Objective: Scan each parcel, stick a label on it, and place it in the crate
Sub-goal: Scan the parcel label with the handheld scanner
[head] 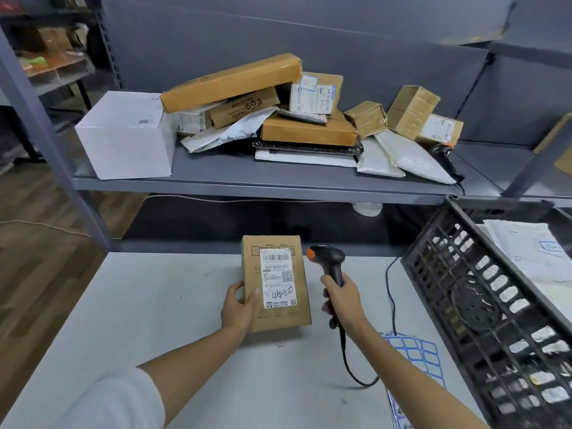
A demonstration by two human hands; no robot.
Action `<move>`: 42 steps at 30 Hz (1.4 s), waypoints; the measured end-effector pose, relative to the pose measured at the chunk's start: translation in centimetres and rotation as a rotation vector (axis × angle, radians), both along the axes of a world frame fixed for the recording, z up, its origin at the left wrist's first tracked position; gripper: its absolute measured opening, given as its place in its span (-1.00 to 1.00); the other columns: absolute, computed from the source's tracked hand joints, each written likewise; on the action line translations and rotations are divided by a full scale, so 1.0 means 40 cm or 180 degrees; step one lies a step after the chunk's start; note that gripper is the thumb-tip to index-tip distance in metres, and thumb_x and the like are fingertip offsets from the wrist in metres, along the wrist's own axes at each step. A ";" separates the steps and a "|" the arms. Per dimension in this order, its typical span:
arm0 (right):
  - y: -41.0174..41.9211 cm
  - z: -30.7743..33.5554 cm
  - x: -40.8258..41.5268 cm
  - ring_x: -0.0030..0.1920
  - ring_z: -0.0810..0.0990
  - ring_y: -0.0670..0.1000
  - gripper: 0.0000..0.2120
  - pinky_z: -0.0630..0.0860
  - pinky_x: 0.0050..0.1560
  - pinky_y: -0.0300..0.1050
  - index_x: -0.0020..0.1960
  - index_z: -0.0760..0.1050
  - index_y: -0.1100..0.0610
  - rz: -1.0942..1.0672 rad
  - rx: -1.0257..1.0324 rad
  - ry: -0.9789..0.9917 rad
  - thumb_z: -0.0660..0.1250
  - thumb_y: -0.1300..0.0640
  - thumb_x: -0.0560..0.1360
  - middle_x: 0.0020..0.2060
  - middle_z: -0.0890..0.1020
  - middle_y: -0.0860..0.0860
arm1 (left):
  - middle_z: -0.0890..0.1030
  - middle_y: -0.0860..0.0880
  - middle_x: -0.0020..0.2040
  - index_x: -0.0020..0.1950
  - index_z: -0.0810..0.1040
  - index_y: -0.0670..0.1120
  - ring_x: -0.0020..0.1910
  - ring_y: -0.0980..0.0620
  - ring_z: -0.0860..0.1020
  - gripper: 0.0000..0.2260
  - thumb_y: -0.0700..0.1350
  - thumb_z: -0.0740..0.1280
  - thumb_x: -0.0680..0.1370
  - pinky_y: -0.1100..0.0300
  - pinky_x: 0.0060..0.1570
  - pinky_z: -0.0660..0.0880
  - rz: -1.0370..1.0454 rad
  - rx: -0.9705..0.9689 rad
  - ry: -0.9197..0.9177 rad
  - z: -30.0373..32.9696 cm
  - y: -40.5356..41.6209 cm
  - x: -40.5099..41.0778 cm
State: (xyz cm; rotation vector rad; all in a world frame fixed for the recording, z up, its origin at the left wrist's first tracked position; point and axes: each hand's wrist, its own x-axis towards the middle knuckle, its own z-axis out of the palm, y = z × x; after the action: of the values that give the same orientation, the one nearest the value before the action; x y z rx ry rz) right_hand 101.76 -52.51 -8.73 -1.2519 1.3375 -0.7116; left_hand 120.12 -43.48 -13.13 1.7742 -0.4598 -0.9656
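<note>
A small brown cardboard parcel (pixel 275 283) is held upright above the white table, its white shipping label with barcode and handwriting facing the camera. A black handheld barcode scanner (pixel 331 264) with an orange tip sits just right of it, cable trailing down. Blue-bordered label sheets (pixel 414 354) lie flat on the table beside the black slatted plastic crate (pixel 470 305), which holds papers.

Grey metal shelving (pixel 278 184) (grey panels behind), white table (pixel 154 305), wood-plank floor (pixel 40 274).
</note>
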 end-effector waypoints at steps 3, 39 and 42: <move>0.040 0.032 -0.004 -0.50 0.38 0.01 -0.86 0.32 -0.53 -0.22 -0.15 0.39 0.12 0.0404 0.0183 -0.0179 0.25 0.05 0.46 -0.38 0.43 0.03 | 0.63 -0.15 0.07 0.36 0.34 0.03 0.03 -0.12 0.59 -0.56 0.05 0.35 0.52 0.06 0.07 0.52 -0.0064 -0.0033 -0.0021 0.004 -0.008 -0.023; -0.009 -0.155 -0.071 -0.27 0.49 0.14 -0.35 0.48 -0.41 -0.10 0.46 0.07 0.11 0.0478 0.0437 0.0809 0.26 0.35 0.47 0.09 0.45 0.28 | 0.58 -0.18 0.19 0.43 0.31 -0.06 0.07 -0.15 0.56 -0.60 0.03 0.19 0.62 0.05 0.05 0.47 0.0007 0.0350 -0.0449 -0.027 0.123 0.023; -0.002 -0.205 -0.074 -0.18 0.51 0.19 -0.27 0.52 -0.30 -0.06 0.51 0.04 0.08 0.0663 0.0302 0.1069 0.29 0.35 0.46 0.08 0.43 0.25 | 0.57 -0.19 0.21 0.43 0.32 -0.07 0.14 -0.18 0.55 -0.60 0.02 0.18 0.62 0.03 0.08 0.46 -0.0071 0.0422 -0.0435 -0.029 0.127 0.032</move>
State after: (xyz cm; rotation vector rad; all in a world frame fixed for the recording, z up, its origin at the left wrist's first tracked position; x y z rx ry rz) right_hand 98.80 -52.58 -16.94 -1.4519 1.4634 -0.2959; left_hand 121.39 -38.42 -14.31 1.9670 -0.5124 -0.9114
